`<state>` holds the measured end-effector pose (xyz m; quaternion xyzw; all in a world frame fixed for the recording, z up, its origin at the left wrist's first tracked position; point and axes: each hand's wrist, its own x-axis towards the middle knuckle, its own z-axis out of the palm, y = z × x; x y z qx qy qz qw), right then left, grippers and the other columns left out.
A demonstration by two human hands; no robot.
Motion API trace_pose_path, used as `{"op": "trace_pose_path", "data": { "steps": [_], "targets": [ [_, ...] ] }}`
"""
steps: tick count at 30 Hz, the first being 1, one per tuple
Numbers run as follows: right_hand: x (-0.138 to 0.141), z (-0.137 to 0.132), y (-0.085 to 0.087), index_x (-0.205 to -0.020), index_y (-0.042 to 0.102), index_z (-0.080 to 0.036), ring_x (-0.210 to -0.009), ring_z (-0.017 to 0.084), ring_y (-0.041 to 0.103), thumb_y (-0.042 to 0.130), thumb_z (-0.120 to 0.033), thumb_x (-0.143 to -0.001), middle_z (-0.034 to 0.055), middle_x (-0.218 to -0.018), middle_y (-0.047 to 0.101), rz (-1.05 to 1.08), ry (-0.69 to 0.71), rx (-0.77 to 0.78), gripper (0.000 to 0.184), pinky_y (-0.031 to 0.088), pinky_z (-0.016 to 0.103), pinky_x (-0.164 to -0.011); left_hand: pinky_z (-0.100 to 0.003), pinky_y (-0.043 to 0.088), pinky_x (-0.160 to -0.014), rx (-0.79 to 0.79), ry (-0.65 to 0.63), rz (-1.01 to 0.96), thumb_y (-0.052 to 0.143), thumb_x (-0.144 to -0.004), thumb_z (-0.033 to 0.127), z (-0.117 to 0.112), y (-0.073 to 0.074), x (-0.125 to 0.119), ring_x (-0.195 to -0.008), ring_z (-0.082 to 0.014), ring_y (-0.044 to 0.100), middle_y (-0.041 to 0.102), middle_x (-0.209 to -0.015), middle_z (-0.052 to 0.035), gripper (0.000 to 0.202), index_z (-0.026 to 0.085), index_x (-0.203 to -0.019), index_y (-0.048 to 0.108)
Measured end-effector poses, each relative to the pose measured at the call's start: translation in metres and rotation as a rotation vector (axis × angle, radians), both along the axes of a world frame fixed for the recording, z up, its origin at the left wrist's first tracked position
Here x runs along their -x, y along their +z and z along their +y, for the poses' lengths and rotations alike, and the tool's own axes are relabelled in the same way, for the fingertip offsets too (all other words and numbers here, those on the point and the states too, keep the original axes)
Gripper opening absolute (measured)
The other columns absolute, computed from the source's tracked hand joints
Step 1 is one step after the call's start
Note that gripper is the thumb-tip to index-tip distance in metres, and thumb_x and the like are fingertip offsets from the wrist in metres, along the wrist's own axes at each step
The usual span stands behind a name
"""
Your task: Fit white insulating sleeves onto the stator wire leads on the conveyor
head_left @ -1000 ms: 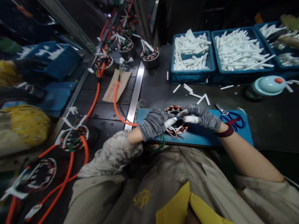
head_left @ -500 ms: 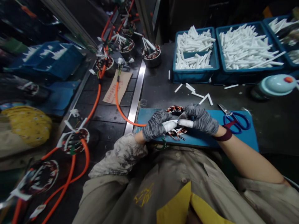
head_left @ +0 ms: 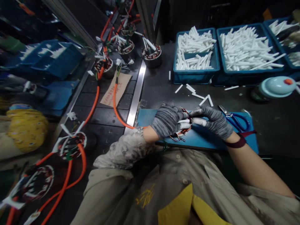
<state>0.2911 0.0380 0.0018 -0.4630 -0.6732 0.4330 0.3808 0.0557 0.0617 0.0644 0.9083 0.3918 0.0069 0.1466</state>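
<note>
A wound motor stator (head_left: 185, 131) with copper coils lies on a blue mat (head_left: 206, 139) in front of me. My left hand (head_left: 170, 121), in a grey knit glove with white-taped fingertips, covers most of the stator and presses down on it, fingers curled. My right hand (head_left: 212, 120), gloved the same way, reaches in from the right; its taped fingertips pinch at the stator's right rim, where a thin white piece shows between the two hands. Loose wire ends stick out below the stator.
Blue scissors (head_left: 235, 120) lie on the mat's right end. Loose white sleeves (head_left: 199, 95) lie behind it, before blue bins of white sleeves (head_left: 195, 53). A pale blue round container (head_left: 274, 87) stands at right. Left, a conveyor carries stators with orange cables (head_left: 113, 103).
My left hand slid right over the stator and now covers it. My right hand shifted right to the rim. The view drifted slightly.
</note>
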Motion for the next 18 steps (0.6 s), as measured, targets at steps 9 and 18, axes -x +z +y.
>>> {"op": "trace_pose_path", "data": {
  "steps": [9, 18],
  "targets": [
    [0.011, -0.026, -0.015, -0.099, 0.071, -0.025, -0.093, 0.026, 0.073, 0.07, -0.053, -0.091, 0.0064, -0.099, 0.076, -0.132, 0.026, 0.011, 0.029, 0.059, 0.045, -0.09, -0.04, 0.052, -0.094, -0.268, -0.302, -0.149, 0.06, -0.098, 0.04, -0.009, -0.062, 0.089, -0.113, -0.0274, 0.07, 0.072, -0.133, -0.0143, 0.037, 0.018, -0.126, 0.072],
    [-0.037, 0.016, -0.022, -0.12, 0.076, -0.016, -0.126, 0.039, 0.062, 0.055, -0.044, -0.096, 0.0184, -0.134, 0.069, -0.916, -0.308, -0.131, 0.042, 0.043, 0.059, -0.111, -0.041, 0.057, -0.072, -0.59, 0.162, -0.154, 0.065, -0.088, 0.069, -0.05, -0.066, 0.024, -0.078, -0.0318, 0.074, 0.076, -0.083, -0.0185, 0.063, 0.008, -0.1, 0.076]
  ]
}}
